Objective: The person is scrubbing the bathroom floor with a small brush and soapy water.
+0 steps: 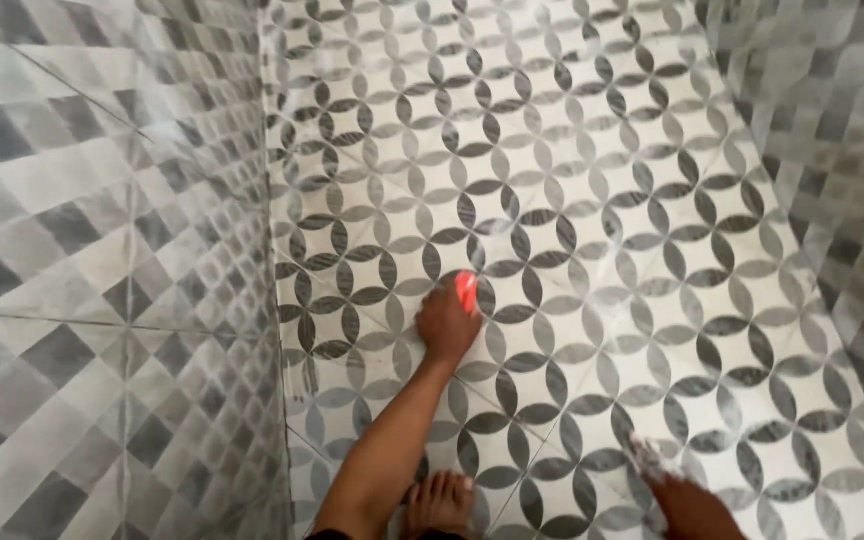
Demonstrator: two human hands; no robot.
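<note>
Patterned tile floor point(592, 200), white with grey petal-and-circle shapes, fills the head view, meeting grey diamond-checked tiled walls point(102, 280) at the left and along the right edge. At centre, the left hand point(447, 325) is stretched down to the floor, its fingers curled tightly around a small bright orange-red object point(466, 291) pressed against the tiles; only the object's top end shows beyond the knuckles, so its kind is hard to make out. The forearm runs down to the bottom edge, where it is cut off. Just beside it, bare toes point(439, 500) stand on the floor, partly out of frame. At lower right, the right hand point(692, 505) is cropped by the edge and blurred; something pale and whitish point(652, 462) sits at its fingertips, and whether it is gripped cannot be told.
</note>
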